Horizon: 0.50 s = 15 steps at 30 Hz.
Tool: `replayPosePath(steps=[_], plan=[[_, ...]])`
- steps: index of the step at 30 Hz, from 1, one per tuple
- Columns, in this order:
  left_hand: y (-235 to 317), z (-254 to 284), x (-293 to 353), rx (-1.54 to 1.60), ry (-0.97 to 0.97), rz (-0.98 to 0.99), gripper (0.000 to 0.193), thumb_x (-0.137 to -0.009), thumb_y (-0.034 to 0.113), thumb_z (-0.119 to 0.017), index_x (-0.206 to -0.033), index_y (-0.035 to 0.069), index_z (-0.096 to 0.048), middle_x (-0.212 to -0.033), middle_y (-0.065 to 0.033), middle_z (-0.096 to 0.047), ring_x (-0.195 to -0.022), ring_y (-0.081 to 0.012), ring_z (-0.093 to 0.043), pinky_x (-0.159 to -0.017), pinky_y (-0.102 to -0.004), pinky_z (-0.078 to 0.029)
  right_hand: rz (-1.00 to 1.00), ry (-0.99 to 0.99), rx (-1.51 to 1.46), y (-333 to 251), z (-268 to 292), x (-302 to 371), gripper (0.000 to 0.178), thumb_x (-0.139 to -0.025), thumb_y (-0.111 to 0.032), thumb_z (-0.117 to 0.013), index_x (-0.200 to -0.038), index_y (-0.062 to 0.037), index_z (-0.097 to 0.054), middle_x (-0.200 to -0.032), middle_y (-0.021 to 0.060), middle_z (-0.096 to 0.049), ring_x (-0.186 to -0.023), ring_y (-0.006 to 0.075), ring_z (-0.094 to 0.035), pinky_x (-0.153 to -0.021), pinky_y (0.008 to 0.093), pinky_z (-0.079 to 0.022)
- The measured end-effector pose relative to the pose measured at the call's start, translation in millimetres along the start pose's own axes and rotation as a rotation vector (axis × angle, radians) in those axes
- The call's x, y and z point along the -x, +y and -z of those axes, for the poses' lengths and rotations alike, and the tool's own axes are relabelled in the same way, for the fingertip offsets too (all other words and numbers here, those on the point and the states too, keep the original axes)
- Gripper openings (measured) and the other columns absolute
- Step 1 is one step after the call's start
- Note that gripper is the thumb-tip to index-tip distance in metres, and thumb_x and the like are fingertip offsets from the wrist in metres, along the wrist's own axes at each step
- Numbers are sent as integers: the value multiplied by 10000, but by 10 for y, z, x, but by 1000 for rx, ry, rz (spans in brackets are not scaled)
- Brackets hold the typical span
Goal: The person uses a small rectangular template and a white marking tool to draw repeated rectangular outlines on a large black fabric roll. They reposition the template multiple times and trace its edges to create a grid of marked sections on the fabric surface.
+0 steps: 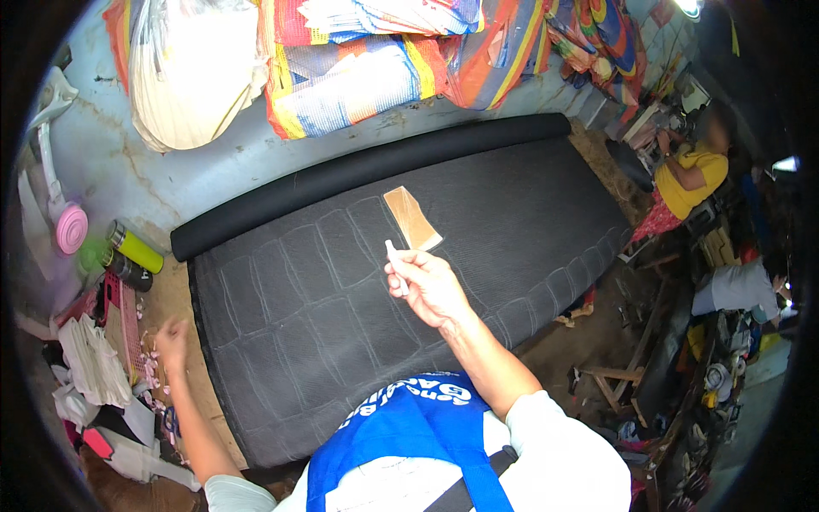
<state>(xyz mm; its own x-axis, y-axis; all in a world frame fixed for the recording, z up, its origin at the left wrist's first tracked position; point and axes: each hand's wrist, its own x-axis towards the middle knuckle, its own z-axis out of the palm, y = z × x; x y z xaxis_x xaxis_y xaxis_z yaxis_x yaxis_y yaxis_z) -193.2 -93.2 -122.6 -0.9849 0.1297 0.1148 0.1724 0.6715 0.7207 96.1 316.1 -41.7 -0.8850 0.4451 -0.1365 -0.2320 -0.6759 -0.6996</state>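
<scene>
Centrally, right hand (426, 286) pinching white chalk stick (395, 264) just below tan template (412, 218) on black fabric (341, 299), left hand (173, 341) off-sheet, grip unclear.

Clutter around the workbench

A yellow-green bottle (134, 247) and pink disc (72, 229) lie by the bench's left edge; colourful woven bags (367, 77) pile behind; a person in yellow (689, 181) sits far right.
</scene>
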Motion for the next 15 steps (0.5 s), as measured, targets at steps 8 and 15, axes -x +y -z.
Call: replayPosePath(steps=[8,15], plan=[[2733,-848,1442,798,-544,-200,204,-833,86,-630,-1005,-22,-648,-909,-104,-668,-794,-130,-628,-687,-232,-508,173,-206,151,-215,-247,349,193,-813,28,-617,-997,39,-561,-820,101,-606,-685,139,-613,-596,237,-514],[3405,-1099,1876,1017,-615,-235,191,-844,56,-602,-1017,-14,-646,-908,-117,-671,-830,-162,-647,-701,-244,-523,238,-260,243,-475,-176,506,197,-826,7,-617,-1003,60,-550,-893,150,-627,-711,159,-640,-608,256,-550]])
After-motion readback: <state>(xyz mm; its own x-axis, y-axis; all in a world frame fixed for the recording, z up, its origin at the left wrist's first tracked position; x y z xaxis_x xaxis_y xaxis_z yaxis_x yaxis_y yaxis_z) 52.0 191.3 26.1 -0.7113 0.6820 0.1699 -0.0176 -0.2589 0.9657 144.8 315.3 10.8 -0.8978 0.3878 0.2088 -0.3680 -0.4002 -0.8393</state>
